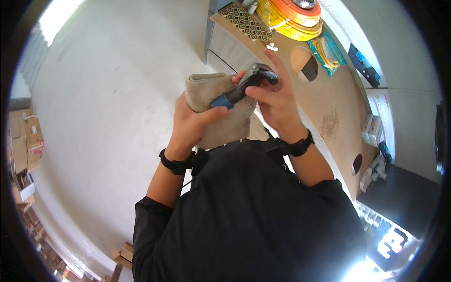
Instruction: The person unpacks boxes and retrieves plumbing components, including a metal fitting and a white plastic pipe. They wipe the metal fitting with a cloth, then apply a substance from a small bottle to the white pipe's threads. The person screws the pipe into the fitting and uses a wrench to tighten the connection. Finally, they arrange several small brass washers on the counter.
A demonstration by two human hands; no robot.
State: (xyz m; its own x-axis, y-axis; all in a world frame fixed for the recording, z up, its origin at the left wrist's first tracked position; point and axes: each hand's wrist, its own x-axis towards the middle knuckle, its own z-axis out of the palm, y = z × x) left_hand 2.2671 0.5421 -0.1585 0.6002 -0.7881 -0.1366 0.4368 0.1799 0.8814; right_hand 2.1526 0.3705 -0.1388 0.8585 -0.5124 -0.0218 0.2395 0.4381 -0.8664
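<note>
A dark, curved hand tool (242, 91) with a blue collar at its lower end is held between my two hands, in front of my chest. My left hand (187, 123) grips a folded beige cloth (204, 91), and its thumb presses on the blue collar, pinning the tool against the cloth. My right hand (281, 105) is closed round the tool's upper, bent end with thumb and fingers, one finger pointing away. The tool's exact kind does not show. Part of the cloth hangs below the tool.
To the right runs a brown worktop (326, 101) with round cut-outs. On its far end stand rows of brass-coloured round fittings (246, 22) beside coiled yellow and orange hoses (289, 21). A bagged coil (327, 54) lies near the wall. Cardboard boxes (34, 136) are stacked at far left.
</note>
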